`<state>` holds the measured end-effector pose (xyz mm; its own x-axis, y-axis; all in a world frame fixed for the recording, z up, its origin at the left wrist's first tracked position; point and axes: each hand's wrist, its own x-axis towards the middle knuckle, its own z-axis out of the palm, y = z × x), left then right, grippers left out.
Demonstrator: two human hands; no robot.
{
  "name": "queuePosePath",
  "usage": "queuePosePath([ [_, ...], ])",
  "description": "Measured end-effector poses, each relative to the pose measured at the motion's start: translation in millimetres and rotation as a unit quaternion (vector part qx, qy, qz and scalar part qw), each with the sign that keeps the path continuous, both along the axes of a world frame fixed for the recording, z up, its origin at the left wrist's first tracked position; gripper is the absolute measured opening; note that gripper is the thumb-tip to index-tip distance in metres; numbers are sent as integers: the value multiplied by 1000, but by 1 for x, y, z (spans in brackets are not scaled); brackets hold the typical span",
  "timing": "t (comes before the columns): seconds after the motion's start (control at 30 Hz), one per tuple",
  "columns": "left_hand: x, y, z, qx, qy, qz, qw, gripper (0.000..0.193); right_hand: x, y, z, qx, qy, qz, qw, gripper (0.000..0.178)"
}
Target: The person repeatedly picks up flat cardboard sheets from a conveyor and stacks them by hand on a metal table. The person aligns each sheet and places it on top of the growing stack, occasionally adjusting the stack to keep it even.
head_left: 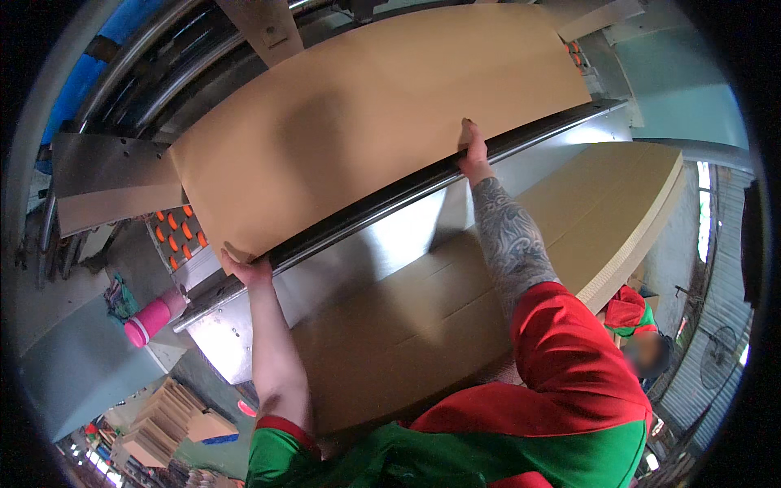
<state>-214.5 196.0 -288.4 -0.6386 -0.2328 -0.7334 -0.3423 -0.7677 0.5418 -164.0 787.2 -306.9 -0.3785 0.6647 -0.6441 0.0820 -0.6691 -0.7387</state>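
Cardboard sheet (407,106), left fingers (254,272) clasping its near-left corner, right fingers (475,151) clasping its near edge, free edge between.

Brown cardboard sheet (407,106); pink container (152,320); red-green shirt (561,390)

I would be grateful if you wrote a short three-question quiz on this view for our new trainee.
1. True or false: both hands are at the far edge of the large cardboard sheet.
2. What colour is the cylindrical container at the left of the view? A) yellow B) pink C) white
3. Fill in the blank with "nearer to" or "farther from": compared with the dark bar, the cardboard stack lies ____ the person.

Key:
1. False; the left hand is at the near left corner and the right hand is farther right along the near edge.
2. B.
3. nearer to.
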Motion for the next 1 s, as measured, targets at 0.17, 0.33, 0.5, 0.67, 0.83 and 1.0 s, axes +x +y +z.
queuePosePath([
  [0.17,2,17,-12,7,67,-64,996,72,-6,16,-11,-44,62,-73,994,52],
  [0.33,8,3,-26,-75,48,-124,988,70,0,29,-46,-19,1,-20,1000,41],
  [0.5,8,-2,-33,-47,43,-135,989,66,-5,24,-41,17,67,-27,997,51],
  [0.67,1,-14,-22,-49,-2,-158,986,60,-5,18,2,3,-33,20,999,57],
  [0.83,-13,-51,53,-122,-161,-359,911,65,-2,59,73,67,-325,445,832,80],
  [1.0,24,-88,194,-306,-32,-633,710,80,-24,88,234,552,-275,740,269,70],
])
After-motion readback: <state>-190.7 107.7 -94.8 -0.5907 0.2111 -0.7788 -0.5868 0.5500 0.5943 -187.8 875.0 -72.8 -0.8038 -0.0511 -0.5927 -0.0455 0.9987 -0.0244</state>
